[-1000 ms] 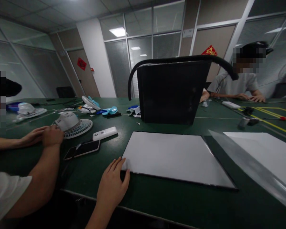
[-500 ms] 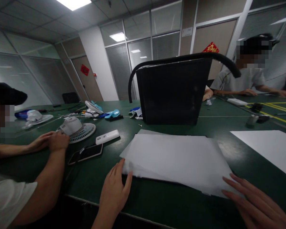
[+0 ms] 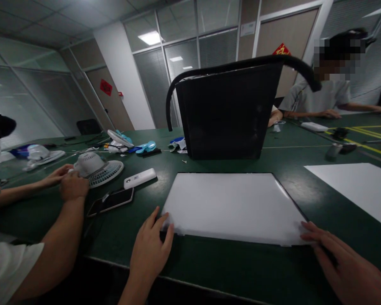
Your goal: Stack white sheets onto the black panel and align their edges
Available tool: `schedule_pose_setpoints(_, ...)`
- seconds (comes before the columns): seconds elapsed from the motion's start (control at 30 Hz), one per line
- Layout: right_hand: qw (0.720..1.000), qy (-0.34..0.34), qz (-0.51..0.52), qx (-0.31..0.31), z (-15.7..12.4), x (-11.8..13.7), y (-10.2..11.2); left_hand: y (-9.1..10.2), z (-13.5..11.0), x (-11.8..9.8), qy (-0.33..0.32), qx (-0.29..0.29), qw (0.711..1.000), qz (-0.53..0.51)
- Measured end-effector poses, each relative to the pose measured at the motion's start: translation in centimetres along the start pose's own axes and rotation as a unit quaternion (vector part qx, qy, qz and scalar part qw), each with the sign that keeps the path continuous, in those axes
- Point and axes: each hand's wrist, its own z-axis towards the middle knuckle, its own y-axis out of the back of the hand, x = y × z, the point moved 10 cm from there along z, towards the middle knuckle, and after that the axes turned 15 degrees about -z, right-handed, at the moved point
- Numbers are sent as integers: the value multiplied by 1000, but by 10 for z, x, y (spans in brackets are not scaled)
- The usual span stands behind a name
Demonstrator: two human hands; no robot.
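A thin white sheet (image 3: 225,205) lies flat within a black-edged panel (image 3: 288,190) on the green table, its edges lined up with the dark rim. At the near left corner, my left hand (image 3: 150,243) rests its fingertips on the sheet, fingers spread and thumb apart. My right hand (image 3: 343,258) touches the near right corner with outstretched fingers, the thumb lower and apart from them. The undersides of both hands' fingers are partly hidden.
Behind the panel stands a large black bin-like box (image 3: 225,114) with a dark strip across its top. A co-worker's hands (image 3: 74,182) are on a white fan part (image 3: 97,169) at left. Nearby lie a phone (image 3: 111,202) and white device (image 3: 140,178). Another white sheet (image 3: 358,186) lies right.
The white sheet, previously skewed and overhanging the panel's edges, now lies flat and aligned with it. My right hand has shifted slightly along with the corner; my left hand stays near its corner.
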Motion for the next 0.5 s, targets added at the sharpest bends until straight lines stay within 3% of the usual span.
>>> schedule_pose_setpoints(0.2, 999, 27, -27, -10, 2, 10, 3, -4, 2, -6, -16, 21, 999, 31)
schedule_pose_setpoints(0.5, 997, 68, -22, -29, 6, 26, 13, -10, 4, -2, 20, 70, 995, 71)
